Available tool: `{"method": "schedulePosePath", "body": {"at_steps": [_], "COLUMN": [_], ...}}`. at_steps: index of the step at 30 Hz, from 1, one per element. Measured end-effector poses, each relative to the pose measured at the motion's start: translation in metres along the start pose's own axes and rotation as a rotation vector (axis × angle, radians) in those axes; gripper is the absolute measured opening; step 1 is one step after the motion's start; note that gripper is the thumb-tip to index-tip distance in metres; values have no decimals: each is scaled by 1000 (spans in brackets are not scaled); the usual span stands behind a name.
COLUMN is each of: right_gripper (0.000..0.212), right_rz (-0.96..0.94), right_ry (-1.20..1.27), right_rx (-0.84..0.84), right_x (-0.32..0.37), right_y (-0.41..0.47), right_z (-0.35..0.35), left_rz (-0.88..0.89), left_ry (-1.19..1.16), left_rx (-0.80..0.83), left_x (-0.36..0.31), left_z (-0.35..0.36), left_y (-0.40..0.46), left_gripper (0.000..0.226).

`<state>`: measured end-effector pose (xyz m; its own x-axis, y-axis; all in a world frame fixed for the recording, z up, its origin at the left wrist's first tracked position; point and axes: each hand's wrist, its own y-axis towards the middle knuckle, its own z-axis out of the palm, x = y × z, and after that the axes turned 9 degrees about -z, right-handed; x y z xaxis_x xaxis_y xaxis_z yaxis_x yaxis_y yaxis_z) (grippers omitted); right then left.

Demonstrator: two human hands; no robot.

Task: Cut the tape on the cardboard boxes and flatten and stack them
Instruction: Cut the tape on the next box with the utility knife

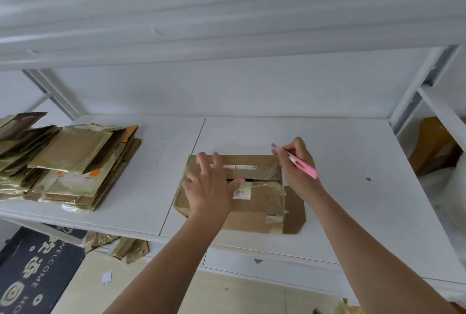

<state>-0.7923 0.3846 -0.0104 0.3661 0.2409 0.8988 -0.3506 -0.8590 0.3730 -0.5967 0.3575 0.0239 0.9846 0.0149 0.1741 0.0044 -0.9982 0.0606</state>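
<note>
Many flattened boxes [68,162] already stacked; left hand [209,187] presses flat on taped box [262,200]; right hand [297,164] grips pink cutter [300,163]; flattening remains.

Bright, even light; blurred upper shelf [227,11], wide-angle bending at edges.
</note>
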Motion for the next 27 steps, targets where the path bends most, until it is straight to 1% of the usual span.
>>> {"method": "schedulePosePath", "body": {"at_steps": [3,4,7,8,9,10,11,13,14,15,16,18,20,22,23,25,26,27], "right_gripper": [18,18,18,18,19,19,19,19,18,17,16,15,17,19,18,18,17,16], "right_rz": [-57,-63,-15,3,16,31,59,126,131,118,103,81,43,10,11,54,79,95], "right_ry": [-64,-84,-83,-81,-63,-20,64,240,258,247,226,198,158,150,167,260,311,341], "right_rx": [26,26,-45,-70,-74,-59,-35,-13,-38,-75,-118,-240,-382,-457,-467,-437,-391,-348], "right_x": [-2,-2,-2,-1,0,2,4,8,8,8,7,4,1,-1,-2,-4,-3,-3], "right_y": [-3,-5,-18,-25,-33,-42,-51,-64,-67,-67,-65,-60,-52,-44,-41,-42,-46,-50], "right_z": [5,5,5,7,10,15,21,32,33,33,30,21,8,-3,-6,-2,5,12], "left_rz": [-85,-98,-97,-96,-100,-107,-124,-176,-188,-181,-162,-90,90,291,351,387,387,389], "left_ry": [-90,-147,-415,-499,-559,-595,-600,-524,-467,-414,-379,-364,-358,-339,-330,-335,-353,-375], "left_rx": [239,282,261,262,285,319,356,437,456,462,459,444,430,436,460,541,549,521], "left_x": [12,15,21,22,22,21,20,11,5,0,-6,-10,-2,16,26,35,34,30], "left_z": [-4,-5,-12,-13,-13,-13,-12,-8,-5,-3,-2,0,2,1,0,-3,-4,-4], "left_y": [-2,-2,5,10,15,20,24,26,24,21,18,15,18,26,32,39,38,36], "left_gripper": [79,75,41,36,37,44,60,103,119,127,127,114,102,95,90,81,77,76]}}
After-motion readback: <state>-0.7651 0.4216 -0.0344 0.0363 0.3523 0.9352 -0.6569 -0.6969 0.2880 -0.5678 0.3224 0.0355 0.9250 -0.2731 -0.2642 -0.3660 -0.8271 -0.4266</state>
